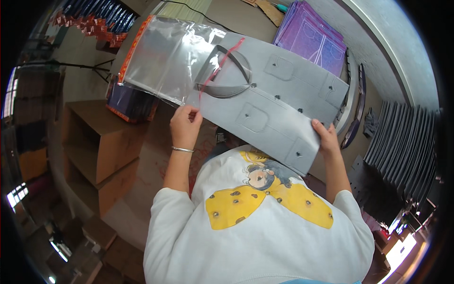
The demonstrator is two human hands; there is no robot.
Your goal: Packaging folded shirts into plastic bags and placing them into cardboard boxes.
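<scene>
The left hand (187,123) has its thumb and fingers pinched together on the near edge of a clear plastic bag (161,52), right at the lower end of a thin pinkish-red strip (218,70). The right hand (326,135) grips the near right part of a grey shirt-shaped panel (272,106), its thumb on top and the other fingers mostly hidden below. The panel slants between and ahead of both hands, its pocket shapes and round dark studs facing up; its curved collar loop (223,87) lies ahead and to the right of the left hand, beneath or beside the glossy film, I cannot tell which. The bag stretches forward and left from the left hand to an orange patterned border (134,49). A silvery bangle (183,149) circles the wrist just behind that hand, and cardboard boxes (120,158) stand to its left. Ahead of the right hand lies a stack of purple garment-printed sheets (309,40); off to its right, a row of dark grey panels (402,146) is packed closely together.
</scene>
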